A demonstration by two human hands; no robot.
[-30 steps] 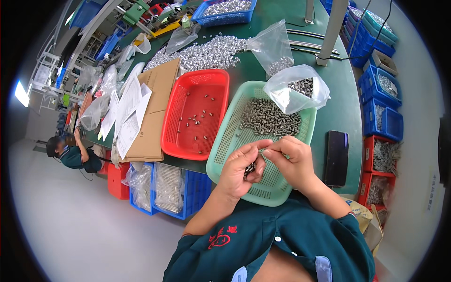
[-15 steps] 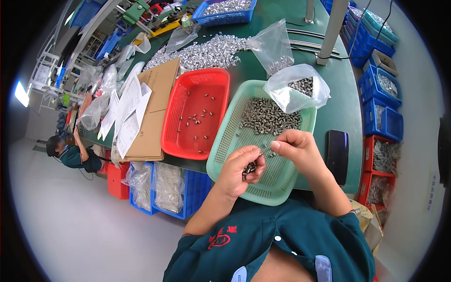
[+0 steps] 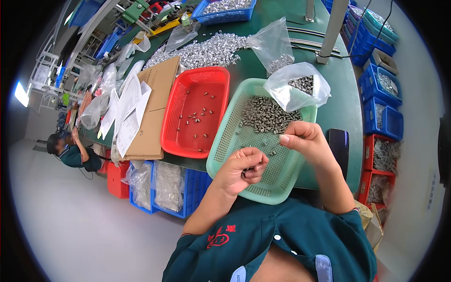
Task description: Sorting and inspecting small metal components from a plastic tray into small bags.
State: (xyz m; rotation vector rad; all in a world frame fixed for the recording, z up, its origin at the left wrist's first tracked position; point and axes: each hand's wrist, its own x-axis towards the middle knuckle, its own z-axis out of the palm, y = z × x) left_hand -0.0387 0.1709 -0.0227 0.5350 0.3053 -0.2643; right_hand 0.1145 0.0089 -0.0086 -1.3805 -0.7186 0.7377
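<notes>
While both hands hover over the pale green perforated plastic tray (image 3: 230, 141), the left hand (image 3: 242, 170) is curled into a loose fist around a few small dark metal parts (image 3: 247, 172), and the right hand (image 3: 304, 138) pinches its thumb and fingertips together; what they nip is too small to tell. A heap of small grey metal screws (image 3: 268, 115) lies in the far half of that tray, its near mesh floor mostly bare. Draped on the tray's far right corner is a clear crinkled plastic bag (image 3: 296, 87) holding more screws. Just left of the tray sits a red perforated plastic tray (image 3: 176, 136) with scattered pieces. Right of the green tray, a flat black phone (image 3: 339, 143) lies near the green table's rounded edge (image 3: 347, 98).
</notes>
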